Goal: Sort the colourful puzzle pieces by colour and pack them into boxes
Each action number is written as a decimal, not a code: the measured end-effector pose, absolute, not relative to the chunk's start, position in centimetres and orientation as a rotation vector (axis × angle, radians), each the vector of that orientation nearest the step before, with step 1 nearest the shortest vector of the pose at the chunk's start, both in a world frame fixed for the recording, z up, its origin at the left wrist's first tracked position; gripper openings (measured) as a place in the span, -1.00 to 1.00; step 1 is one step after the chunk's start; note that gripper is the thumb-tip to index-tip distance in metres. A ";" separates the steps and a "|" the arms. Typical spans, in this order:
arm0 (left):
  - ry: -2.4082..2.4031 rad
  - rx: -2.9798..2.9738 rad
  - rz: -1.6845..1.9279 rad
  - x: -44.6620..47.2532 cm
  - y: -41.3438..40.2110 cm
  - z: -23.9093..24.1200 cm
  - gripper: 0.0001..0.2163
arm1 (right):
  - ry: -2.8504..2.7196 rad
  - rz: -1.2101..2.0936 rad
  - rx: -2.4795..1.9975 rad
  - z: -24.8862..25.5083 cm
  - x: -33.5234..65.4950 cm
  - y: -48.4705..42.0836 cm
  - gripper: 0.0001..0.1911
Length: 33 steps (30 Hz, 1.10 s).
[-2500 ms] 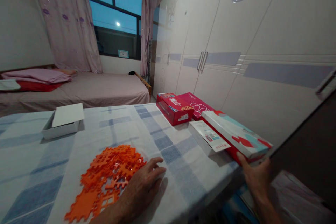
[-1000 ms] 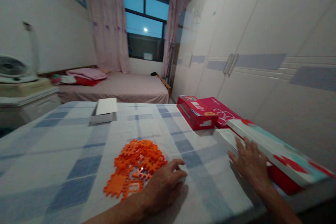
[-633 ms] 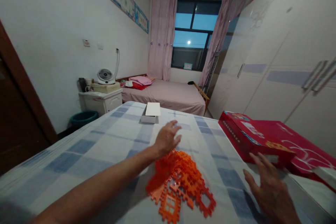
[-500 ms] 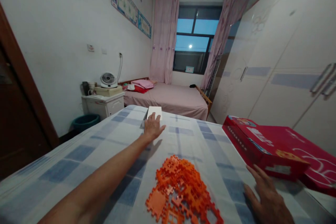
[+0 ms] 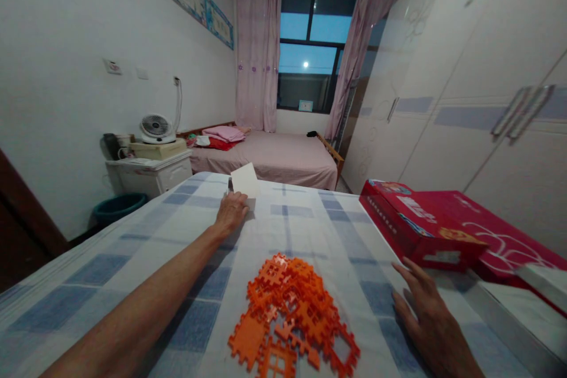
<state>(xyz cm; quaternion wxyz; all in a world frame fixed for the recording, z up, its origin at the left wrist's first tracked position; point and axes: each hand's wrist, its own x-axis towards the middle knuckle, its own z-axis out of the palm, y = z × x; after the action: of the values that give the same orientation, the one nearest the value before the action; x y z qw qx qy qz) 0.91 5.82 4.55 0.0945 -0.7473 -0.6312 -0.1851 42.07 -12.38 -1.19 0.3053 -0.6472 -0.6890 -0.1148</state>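
At the far edge of the checked cloth, my left hand has its fingers closed at the lower edge of a small white box, which is tilted; part of the box is hidden behind the fingers. A pile of orange interlocking plastic building pieces lies on the cloth in front of me, some with window-like grids. To the right of the pile, my right hand is open and low over the cloth, fingers apart and holding nothing. Its fingertips are close to the near side of a red printed box.
Behind the red box lies a flat red bag with white cord handles. White box-like items sit at the right edge. Beyond the checked cloth are a pink bed, a white cabinet with a fan, and a teal bin.
The white box has gone from lying fairly straight to tilted, and my left hand's fingers have closed from spread on top to its lower edge. The camera view has shifted slightly.
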 end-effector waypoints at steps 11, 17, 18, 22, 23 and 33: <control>-1.006 -2.828 -0.622 16.9 -11.6 10.0 -0.88 | -1.291 0.600 -1.602 7.1 37.0 -18.4 -0.42; -0.654 -3.011 -0.516 24.2 -17.9 6.2 -0.92 | -1.138 0.467 -1.757 6.8 39.7 -21.8 -0.52; -0.636 -3.038 -0.507 24.6 -18.4 5.8 -0.91 | -1.081 0.471 -1.795 6.5 40.5 -22.3 -0.54; -0.712 -3.163 -0.806 24.2 -18.4 5.8 -0.62 | -0.858 0.600 -1.722 6.4 42.4 -23.7 -0.49; -0.802 -3.187 -0.972 23.7 -18.1 6.2 -0.51 | -0.828 0.616 -1.676 6.7 42.2 -24.0 -0.48; -1.924 -3.218 -2.615 17.8 -13.3 9.7 -0.53 | -1.403 0.521 -1.511 8.1 34.4 -24.6 -0.59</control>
<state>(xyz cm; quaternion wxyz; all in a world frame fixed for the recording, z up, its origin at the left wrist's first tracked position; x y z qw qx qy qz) 17.81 -13.27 9.71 -0.6554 -0.5317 -0.3180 -0.4321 34.40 -24.60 8.12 0.4859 -0.6208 -0.5767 0.2143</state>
